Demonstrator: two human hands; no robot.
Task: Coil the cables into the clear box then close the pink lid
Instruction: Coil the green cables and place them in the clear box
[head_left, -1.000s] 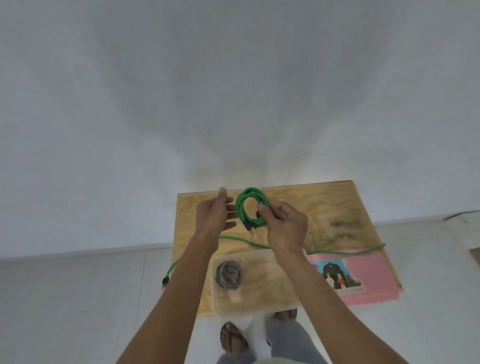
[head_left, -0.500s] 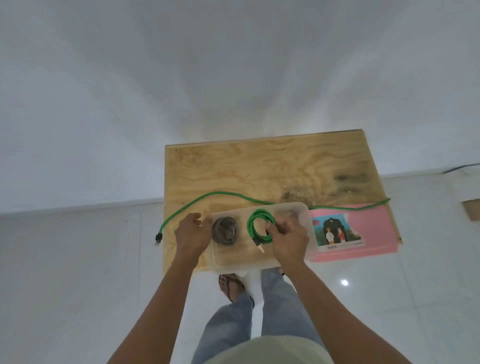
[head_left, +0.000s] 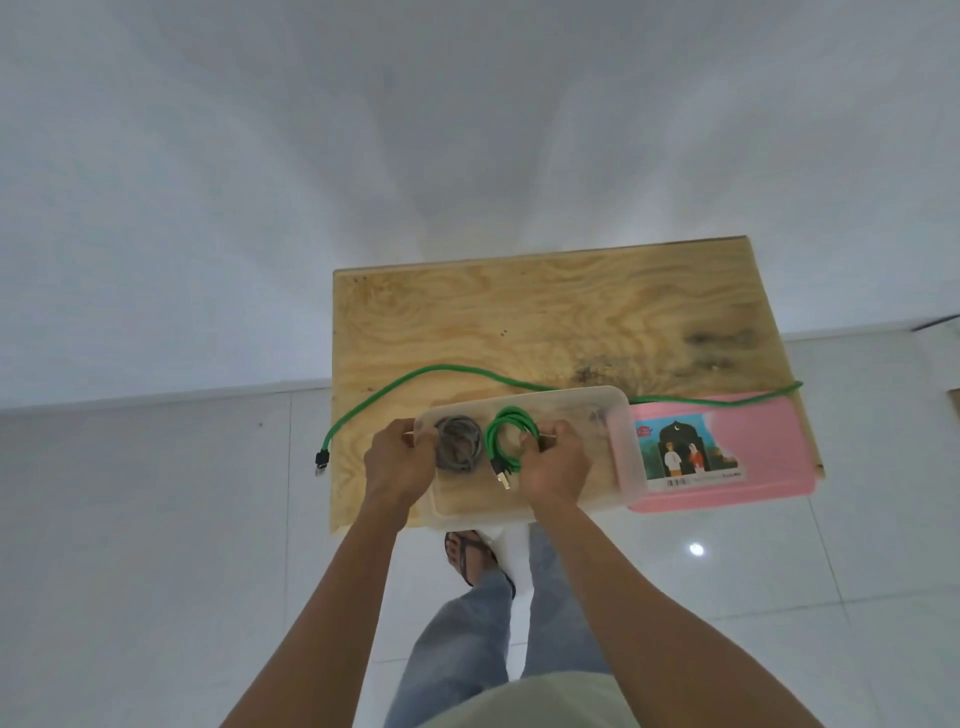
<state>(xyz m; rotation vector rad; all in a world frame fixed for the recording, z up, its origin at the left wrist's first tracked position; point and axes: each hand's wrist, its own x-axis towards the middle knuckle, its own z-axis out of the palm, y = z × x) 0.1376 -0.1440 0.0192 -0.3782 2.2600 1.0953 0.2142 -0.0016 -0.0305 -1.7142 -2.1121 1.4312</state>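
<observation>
In clear box (head_left: 618, 415) | right hand (head_left: 553, 465) fingers pinch green coil (head_left: 506, 441) | left hand (head_left: 397, 462) grips box rim

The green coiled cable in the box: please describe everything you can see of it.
The green coiled cable is a braided-looking cord wound into a small round loop. It lies in the clear box, right of a grey coil. One metal-tipped plug sticks out toward the person. The right hand pinches its right side.

Clear box (head_left: 618, 415) at frame centre holds grey coil (head_left: 458, 444) and green coil (head_left: 506, 436); pink lid (head_left: 753, 483) lies right; long green cable (head_left: 415, 376) uncoiled.
</observation>
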